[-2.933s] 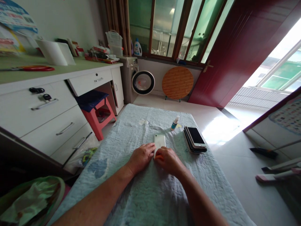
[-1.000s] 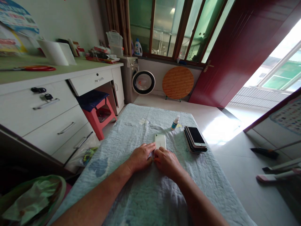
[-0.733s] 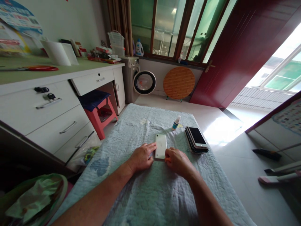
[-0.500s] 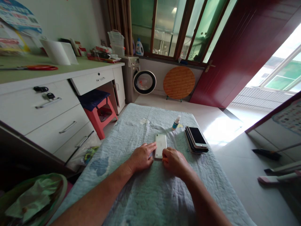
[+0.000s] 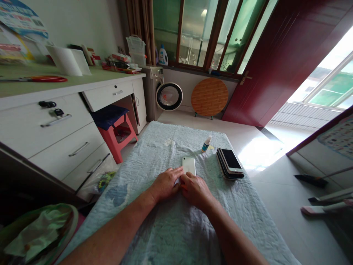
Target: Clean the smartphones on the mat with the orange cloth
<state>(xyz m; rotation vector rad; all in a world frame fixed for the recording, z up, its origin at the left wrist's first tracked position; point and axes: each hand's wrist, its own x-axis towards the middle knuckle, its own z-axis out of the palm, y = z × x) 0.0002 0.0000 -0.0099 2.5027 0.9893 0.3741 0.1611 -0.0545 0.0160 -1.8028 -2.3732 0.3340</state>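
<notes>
Right hand has just shifted left from the white phone's near right corner to its near left, so work now looks to be at that end. Phone lies back up mid-cloth, left of the phone stack. Left hand unchanged, fingers extended on left edge. Hands almost together; right is curled, can't tell what it grips. Versus earlier, near end is hidden; spray bottle and stack unmoved.

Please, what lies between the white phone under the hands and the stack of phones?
In the head view, only quilted cloth lies between the white phone and the phone stack; the spray bottle stands farther back.
</notes>
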